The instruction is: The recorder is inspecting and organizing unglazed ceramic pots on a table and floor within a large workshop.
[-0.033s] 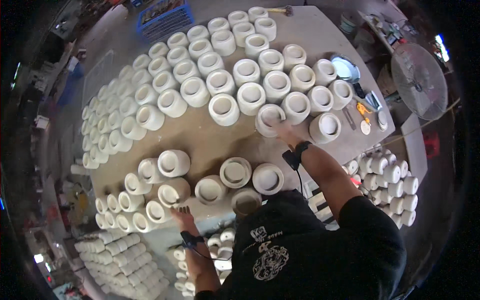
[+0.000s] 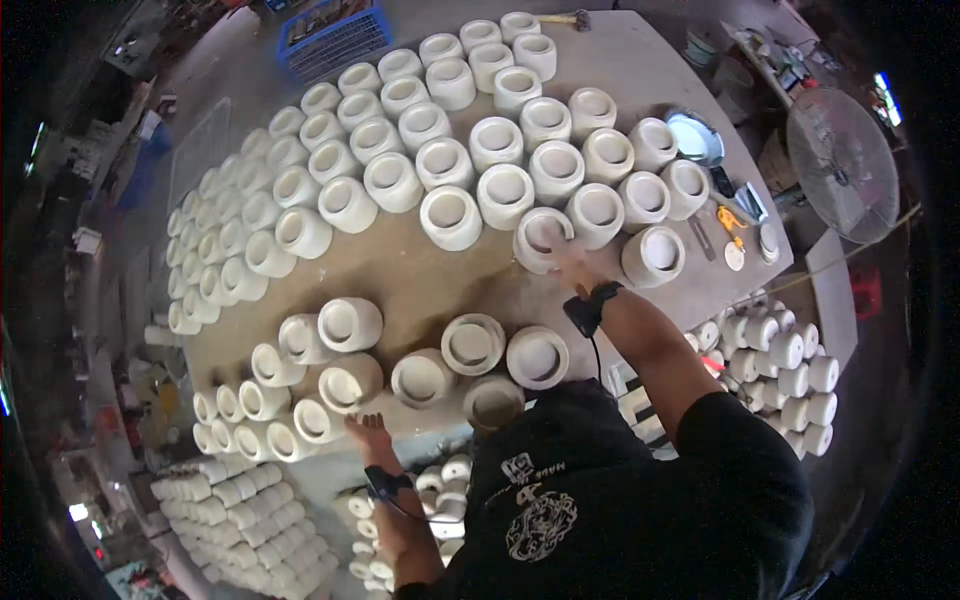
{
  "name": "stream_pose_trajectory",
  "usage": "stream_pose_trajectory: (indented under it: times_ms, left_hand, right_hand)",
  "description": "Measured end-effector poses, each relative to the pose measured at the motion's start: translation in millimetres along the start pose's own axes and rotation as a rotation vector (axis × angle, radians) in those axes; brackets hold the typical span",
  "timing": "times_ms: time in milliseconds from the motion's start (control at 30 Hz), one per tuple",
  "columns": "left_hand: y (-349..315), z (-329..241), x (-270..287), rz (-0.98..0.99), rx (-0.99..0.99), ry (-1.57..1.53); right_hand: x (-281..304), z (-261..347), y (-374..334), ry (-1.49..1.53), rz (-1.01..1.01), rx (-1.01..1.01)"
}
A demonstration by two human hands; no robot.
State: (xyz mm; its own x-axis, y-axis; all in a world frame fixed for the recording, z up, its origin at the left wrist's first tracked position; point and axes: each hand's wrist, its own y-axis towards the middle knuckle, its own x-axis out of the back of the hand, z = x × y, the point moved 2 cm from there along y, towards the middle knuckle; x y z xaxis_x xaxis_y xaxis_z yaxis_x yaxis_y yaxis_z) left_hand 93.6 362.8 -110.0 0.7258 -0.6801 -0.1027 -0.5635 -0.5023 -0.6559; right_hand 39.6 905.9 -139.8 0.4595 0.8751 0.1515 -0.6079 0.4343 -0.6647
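Off-white, thick-walled round pots with recessed round tops stand in rows on a big table. My right hand reaches to a pot at the near edge of the far group. Its fingers lie at the rim of that pot and are smeared by motion, so their grip does not show. My left hand is at the table's near edge, fingers apart and holding nothing. It is close beside a pot in the near-left group; whether it touches cannot be made out. A dark device is strapped to each wrist.
Several pots stand near my body. On the right lie a metal basin, a yellow-orange tool and round lids. A fan stands beyond the right edge. White pieces are stacked below the table; a blue crate lies far left.
The whole view has shifted very slightly. Both hands stay at the same pots, and the fingers of my right hand look a little more spread.
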Motion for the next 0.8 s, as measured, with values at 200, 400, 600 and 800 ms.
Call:
stream_pose_trajectory:
  times_ms: [200, 400, 600, 800]
  left_hand:
    - [-73, 9, 10, -0.033, 0.002, -0.009]
    - [-151, 8, -35, 0.159, -0.288, 0.193]
    - [-214, 24, -116, 0.631, -0.244, 0.283]
    - [-279, 28, -190, 1.037, -0.520, 0.559]
  right_hand:
    - [26, 1, -37, 0.267, 0.041, -0.060]
    - [60, -13, -77, 0.881, 0.679, -0.077]
    - [68, 33, -127, 0.583, 0.791, 0.123]
    - [68, 25, -133, 1.061, 1.301, -0.169]
